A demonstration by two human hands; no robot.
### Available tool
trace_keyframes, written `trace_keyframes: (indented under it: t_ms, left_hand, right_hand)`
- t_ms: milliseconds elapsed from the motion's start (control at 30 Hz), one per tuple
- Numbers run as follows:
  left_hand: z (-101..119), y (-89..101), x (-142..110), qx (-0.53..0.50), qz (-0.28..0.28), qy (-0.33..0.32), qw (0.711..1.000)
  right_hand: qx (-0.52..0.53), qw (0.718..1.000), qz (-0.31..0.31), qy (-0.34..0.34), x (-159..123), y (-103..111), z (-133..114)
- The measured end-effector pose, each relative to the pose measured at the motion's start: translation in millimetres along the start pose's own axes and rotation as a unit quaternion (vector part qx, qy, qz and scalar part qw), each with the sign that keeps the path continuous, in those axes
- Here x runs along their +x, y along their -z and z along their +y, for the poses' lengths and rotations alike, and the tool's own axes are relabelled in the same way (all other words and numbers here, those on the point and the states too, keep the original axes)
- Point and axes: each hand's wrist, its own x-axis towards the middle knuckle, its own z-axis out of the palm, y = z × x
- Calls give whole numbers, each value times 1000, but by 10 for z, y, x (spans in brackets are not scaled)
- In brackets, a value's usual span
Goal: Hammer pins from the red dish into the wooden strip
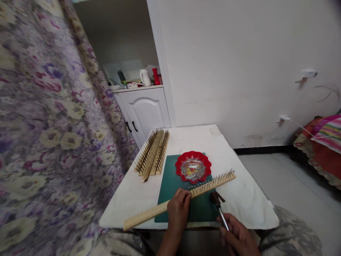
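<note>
A long wooden strip (pixel 149 214) with a row of holes lies slantwise across a green cutting mat (pixel 170 177); its right half carries a line of upright nails (pixel 215 180). My left hand (pixel 178 210) rests on the strip near its middle, fingers pinched at the last nail. My right hand (pixel 237 234) grips the metal handle of a small hammer (pixel 217 201), whose head hovers just below the strip. A red scalloped dish (pixel 193 167) full of loose nails sits on the mat behind the strip.
A stack of nail-studded wooden strips (pixel 152 152) lies at the table's left rear. The white table (pixel 239 199) stands against a floral curtain (pixel 48 124) on the left and a white wall behind. A white cabinet (pixel 145 110) stands beyond; bedding (pixel 323 142) at right.
</note>
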Motion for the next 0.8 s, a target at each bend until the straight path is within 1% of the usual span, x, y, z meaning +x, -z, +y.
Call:
trace_keyframes:
  t_ms: [100,167,300,367,433,500,600,800]
  left_hand:
    - [-4,-9,9,7,-2,2,1000]
    - [-4,-16,17,5,-4,4,1000]
    - [-14,-32,21,5,-6,8,1000]
    - [-23,-39,18,9,-7,10,1000]
    - [-34,-45,13,10,-11,11,1000]
    - [-46,-49,7,11,-13,9,1000]
    - [-67,-57,0,15,-8,4,1000]
    - [-73,-63,-1,27,-5,13,1000]
  right_hand:
    - [12,1000,-4,3,-4,9,5]
    - [8,1000,-15,6,-5,17,-40]
    - [-1,996,-86,2,9,-40,-285]
    - [-9,993,-118,2,25,-122,-433]
    - [-18,991,-135,0,45,-223,-547]
    - [-20,990,-136,0,68,-316,-611]
    - [-18,991,-131,5,110,-408,-637]
    - [-33,989,-142,9,163,-477,-632]
